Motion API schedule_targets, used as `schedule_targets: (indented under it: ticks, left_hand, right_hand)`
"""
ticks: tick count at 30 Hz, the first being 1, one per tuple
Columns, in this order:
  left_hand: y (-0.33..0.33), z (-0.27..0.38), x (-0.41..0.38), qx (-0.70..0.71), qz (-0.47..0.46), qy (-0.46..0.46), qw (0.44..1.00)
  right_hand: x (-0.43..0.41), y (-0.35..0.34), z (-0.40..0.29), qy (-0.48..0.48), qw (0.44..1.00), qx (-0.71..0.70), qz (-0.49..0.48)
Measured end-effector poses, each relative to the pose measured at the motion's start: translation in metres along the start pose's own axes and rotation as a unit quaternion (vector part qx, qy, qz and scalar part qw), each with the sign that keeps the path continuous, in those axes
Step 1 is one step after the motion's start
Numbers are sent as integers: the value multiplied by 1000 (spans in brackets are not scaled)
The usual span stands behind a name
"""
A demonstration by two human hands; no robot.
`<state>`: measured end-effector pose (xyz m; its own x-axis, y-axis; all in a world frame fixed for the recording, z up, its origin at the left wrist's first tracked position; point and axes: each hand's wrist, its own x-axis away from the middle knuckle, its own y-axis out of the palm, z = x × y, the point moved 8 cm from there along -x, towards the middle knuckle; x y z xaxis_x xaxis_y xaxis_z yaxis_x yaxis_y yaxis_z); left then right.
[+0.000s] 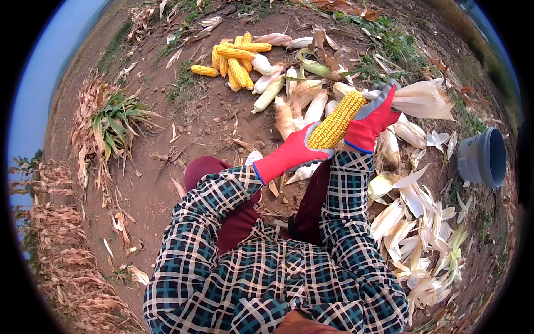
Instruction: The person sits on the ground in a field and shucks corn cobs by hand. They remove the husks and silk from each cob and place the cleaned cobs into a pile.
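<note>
A bare yellow ear of corn (337,121) lies slantwise between my two gloved hands. My left hand (298,148), in a red and grey work glove, grips its lower end. At the stalk end, my right hand (375,110) in a matching glove clutches the pulled-back husk (423,99), which fans out pale and dry to the right. The right fingertips are partly hidden behind the husk. Unhusked ears of corn (316,106) lie on the soil just beyond my hands. Farther off sits a heap of husked yellow ears (235,62).
A grey plastic bucket (479,158) lies tipped at the right. Stripped husks (421,242) are piled beside my right arm. Dry stalks with green leaves (112,123) lie on the ground at left, and standing or stacked dry corn plants (75,259) line the lower left.
</note>
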<state>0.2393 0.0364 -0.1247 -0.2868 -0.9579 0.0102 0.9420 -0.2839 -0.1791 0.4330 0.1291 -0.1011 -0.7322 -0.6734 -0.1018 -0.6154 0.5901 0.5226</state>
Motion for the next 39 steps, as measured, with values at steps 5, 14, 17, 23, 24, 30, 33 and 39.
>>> schedule_targets:
  ticks: [5,14,17,23,24,30,33,39]
  left_hand:
    - [6,-21,11,248,-144,-184,940]
    - [47,3,62,625,-280,-182,705]
    - [63,10,68,718,-271,-159,621]
    - [16,-20,72,639,-106,-242,723]
    - [-11,-36,69,567,-17,-280,774]
    - [-169,-105,77,285,189,-327,881]
    - [-255,-103,58,202,289,-227,908]
    - [-246,-62,25,225,243,-110,937]
  right_hand:
    - [9,22,5,-75,985,-52,-150]
    - [32,52,-41,373,551,-697,-267]
    - [64,68,-75,422,436,-756,-245]
    - [-8,-6,-30,360,702,-612,-54]
    - [-23,-28,-17,345,729,-591,-29]
    - [-24,-152,3,325,808,-479,-111]
    - [28,-245,46,367,866,-340,-16]
    - [198,-449,100,521,845,-61,107]
